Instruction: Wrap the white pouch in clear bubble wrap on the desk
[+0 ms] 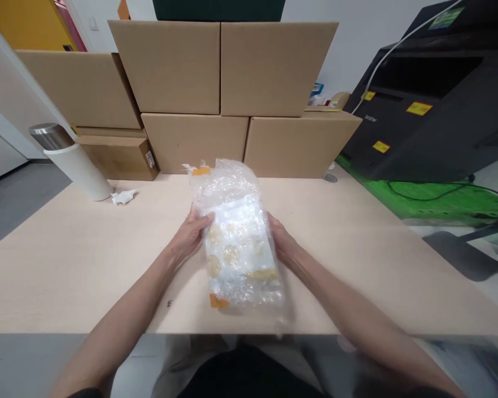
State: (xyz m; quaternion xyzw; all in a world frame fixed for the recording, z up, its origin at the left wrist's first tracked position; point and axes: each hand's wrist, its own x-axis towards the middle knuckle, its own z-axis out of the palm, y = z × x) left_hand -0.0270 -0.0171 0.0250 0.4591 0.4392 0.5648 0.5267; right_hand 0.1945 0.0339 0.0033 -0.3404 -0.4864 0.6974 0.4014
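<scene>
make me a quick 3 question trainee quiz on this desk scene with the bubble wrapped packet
1. True or false: both hands grip the bubble-wrapped packet, the left hand on one long side and the right hand on the other.
2. What stands on the table at the far left? A) a white cylinder with a metal top B) a red mug C) a desk lamp
3. Fill in: behind the packet is a stack of cardboard ____.

Key
1. True.
2. A, the white cylinder, with a crumpled bit of paper beside it.
3. boxes.
</scene>
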